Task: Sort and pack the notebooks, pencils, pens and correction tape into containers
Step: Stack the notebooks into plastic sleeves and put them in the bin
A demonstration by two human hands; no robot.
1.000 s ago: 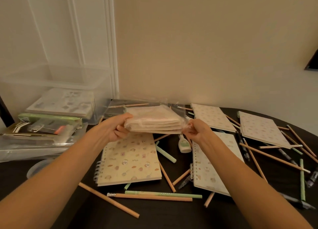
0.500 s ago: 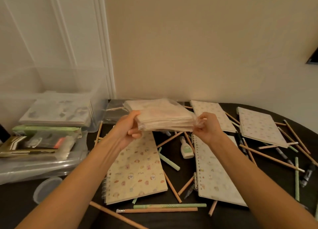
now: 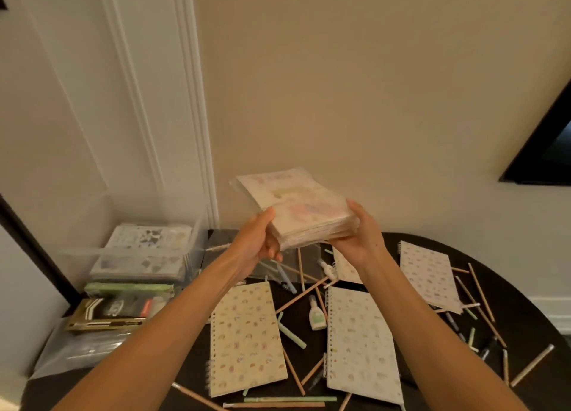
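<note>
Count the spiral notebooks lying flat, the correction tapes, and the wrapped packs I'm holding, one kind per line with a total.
Spiral notebooks lying flat: 4
Correction tapes: 2
Wrapped pack held up: 1
Total: 7

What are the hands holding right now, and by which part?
A plastic-wrapped stack of notebooks, held by both hands: the left hand grips its left edge, the right hand its right edge.
</note>
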